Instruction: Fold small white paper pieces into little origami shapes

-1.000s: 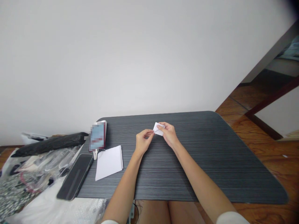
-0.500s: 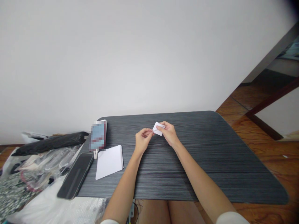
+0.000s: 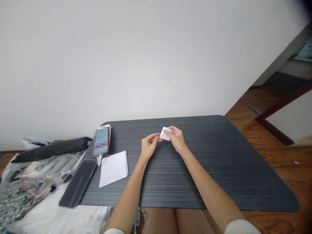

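A small folded piece of white paper [image 3: 166,136] is held up over the dark table, with creases and layered edges showing. My right hand [image 3: 177,139] grips it from the right, thumb pressed on its front face and the other fingers behind. At the paper's left corner, my left hand [image 3: 149,145] has its thumb and fingers close together, the fingertips touching that corner. Part of the left fingertips is hard to make out. To the left, a stack of white paper sheets [image 3: 113,169] lies flat on the table [image 3: 219,169].
A black phone [image 3: 78,183] lies across the table's left edge. Behind it stands a device with a blurred screen [image 3: 101,142] and a white cable. Plastic bags and a long black package [image 3: 52,150] are heaped left of the table. A white wall [image 3: 156,58] rises behind.
My left fingers have straightened slightly at the paper's corner. The folded paper has turned a little in my right hand, and the view has shifted slightly.
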### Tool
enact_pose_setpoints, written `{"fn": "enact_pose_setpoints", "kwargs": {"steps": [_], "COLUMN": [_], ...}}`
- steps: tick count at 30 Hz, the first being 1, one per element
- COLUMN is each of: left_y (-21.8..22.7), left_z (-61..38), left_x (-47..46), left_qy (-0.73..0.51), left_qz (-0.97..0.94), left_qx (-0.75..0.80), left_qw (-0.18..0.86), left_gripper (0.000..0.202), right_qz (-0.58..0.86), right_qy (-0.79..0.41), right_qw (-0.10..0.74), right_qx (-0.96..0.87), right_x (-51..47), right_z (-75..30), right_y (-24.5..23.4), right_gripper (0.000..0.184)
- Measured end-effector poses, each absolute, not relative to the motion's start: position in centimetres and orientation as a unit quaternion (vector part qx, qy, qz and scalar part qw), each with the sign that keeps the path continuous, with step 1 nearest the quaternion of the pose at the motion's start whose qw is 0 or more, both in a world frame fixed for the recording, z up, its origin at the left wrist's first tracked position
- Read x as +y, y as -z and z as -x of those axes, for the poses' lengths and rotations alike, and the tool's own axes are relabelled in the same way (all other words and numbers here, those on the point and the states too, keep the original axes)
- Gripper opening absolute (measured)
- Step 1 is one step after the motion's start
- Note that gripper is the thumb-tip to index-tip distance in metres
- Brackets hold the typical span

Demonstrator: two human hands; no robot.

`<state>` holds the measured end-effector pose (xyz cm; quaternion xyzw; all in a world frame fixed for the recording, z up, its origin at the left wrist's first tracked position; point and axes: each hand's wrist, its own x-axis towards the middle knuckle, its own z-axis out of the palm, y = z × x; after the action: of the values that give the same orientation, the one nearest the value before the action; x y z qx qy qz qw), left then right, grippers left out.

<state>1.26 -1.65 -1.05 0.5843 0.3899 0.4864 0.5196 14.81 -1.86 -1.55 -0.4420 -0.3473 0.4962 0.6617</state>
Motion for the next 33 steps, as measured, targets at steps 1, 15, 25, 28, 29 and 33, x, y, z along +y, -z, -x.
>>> {"fn": "enact_pose_setpoints", "kwargs": {"steps": [1,15,25,28,29,33], "left_y": [1.07,1.57,1.62,1.79,1.85,1.93], "left_z": [-1.29,-1.35,-1.43,-1.46,-1.46,-1.38], "left_x": [-1.64,-1.46,-1.4,-1.4,-1.39,-1.35], "left_qy": [-0.485,-0.465,-0.45,-0.447,-0.446,-0.445], "left_qz": [-0.583,-0.554,-0.557,-0.555,-0.555,-0.554], "left_qx": [0.39,0.397,0.394,0.395,0.398,0.401], "left_qw": [0.522,0.566,0.577,0.579,0.579,0.578], "left_gripper": [0.027,0.029,0.029,0.029,0.029,0.027], "right_qz": [0.441,0.424,0.429,0.421,0.42,0.43], "right_qy": [-0.497,-0.487,-0.475,-0.483,-0.486,-0.492], "right_qw": [0.661,0.665,0.654,0.653,0.651,0.64], "right_qx": [-0.347,-0.375,-0.402,-0.404,-0.404,-0.405], "right_x": [-1.84,-1.91,-2.06,-2.14,-2.16,-2.04], "right_z": [-14.79,-14.62,-14.58,-14.62,-14.63,-14.81], "right_y": [1.56,1.54,1.37,1.18,1.16,1.42], "right_gripper": [0.024,0.028,0.031,0.032,0.032,0.033]}}
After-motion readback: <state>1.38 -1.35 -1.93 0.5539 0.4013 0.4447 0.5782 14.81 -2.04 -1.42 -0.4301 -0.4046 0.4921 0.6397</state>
